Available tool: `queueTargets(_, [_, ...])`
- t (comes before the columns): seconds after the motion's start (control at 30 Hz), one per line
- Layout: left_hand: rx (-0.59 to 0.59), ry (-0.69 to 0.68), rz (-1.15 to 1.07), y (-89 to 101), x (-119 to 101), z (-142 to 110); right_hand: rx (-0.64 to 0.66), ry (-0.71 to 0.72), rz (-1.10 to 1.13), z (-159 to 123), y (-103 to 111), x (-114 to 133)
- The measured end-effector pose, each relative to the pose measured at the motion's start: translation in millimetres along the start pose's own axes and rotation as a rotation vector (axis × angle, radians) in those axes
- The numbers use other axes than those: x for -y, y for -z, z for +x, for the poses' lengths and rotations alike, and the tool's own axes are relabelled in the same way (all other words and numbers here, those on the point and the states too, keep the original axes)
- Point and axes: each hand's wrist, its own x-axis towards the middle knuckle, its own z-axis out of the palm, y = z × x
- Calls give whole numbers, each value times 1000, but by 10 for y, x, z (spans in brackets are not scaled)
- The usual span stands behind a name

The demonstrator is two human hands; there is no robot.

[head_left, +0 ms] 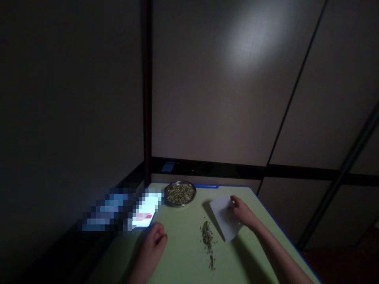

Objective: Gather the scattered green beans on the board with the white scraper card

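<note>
My right hand (242, 213) grips a sheet of white paper (222, 217) by its right side, tilted over the table. Just left of the paper's lower edge, a narrow strip of small greenish-brown seeds or beans (207, 236) lies scattered on the tabletop. My left hand (155, 240) is at the table's left side, its fingers curled in, with nothing seen in them. Farther back, a round metal plate (166, 201) holds many more of the small seeds, mixed green and pale. The seeds' exact kind cannot be made out.
The light green table (180, 252) has a blue edge. A bright, pixelated screen (146, 211) is at its left, beyond my left hand. Dark panelled walls (207, 86) rise behind and to the left. A blue strip (207, 186) runs along the far edge.
</note>
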Motion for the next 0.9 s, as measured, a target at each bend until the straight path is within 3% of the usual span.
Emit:
queueTargets(0.2, [10, 0, 20, 17, -13, -6, 57, 71, -264, 236, -29, 238])
queueTargets(0.47, [15, 62, -43, 15, 2, 0, 185, 273, -470, 236, -252, 619])
queueTargets(0.67, [20, 92, -67, 22, -62, -15, 298, 414, -474, 106, -197, 705])
queueTargets(0.9, [-4, 34, -55, 8, -9, 8, 324, 540, -454, -206, -105, 685])
